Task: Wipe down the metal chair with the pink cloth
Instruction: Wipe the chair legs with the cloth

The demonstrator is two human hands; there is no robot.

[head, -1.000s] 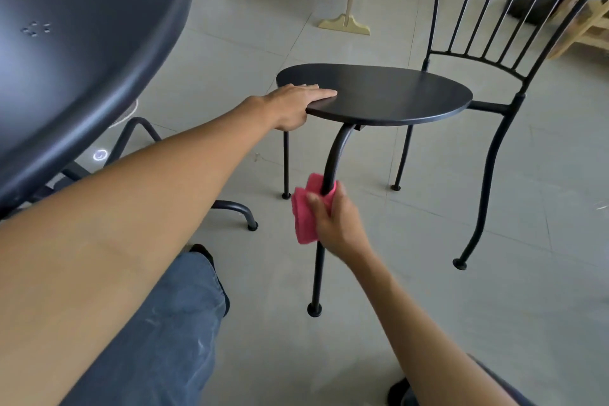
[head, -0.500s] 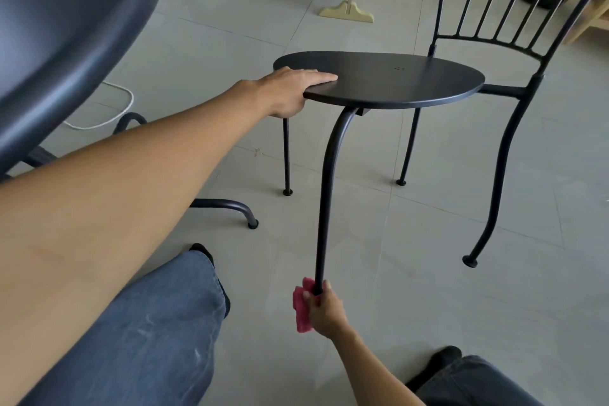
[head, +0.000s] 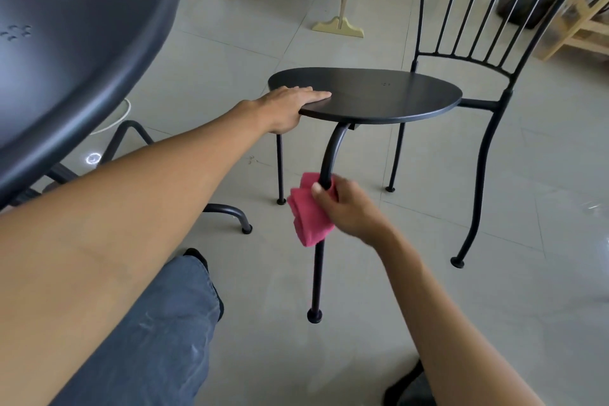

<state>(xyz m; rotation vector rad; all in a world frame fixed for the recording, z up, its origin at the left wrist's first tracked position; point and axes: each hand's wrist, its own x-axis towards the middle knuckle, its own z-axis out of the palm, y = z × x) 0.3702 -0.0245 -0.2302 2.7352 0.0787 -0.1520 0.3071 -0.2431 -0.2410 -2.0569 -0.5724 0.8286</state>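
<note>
Right hand (head: 349,211) grip closed around pink cloth (head: 308,214) and chair leg (head: 321,234); left hand (head: 290,107) flat on seat edge (head: 379,99).

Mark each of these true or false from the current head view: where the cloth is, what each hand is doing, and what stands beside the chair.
1. The right hand holds the pink cloth against the chair's front leg. True.
2. The cloth is down at the foot of that leg. False: it sits on the upper part, just below the bend under the seat.
3. The left hand rests flat on the front edge of the seat. True.
4. The left hand grips the chair's backrest. False: the backrest is untouched.
5. A dark round table is on the left. True.
</note>
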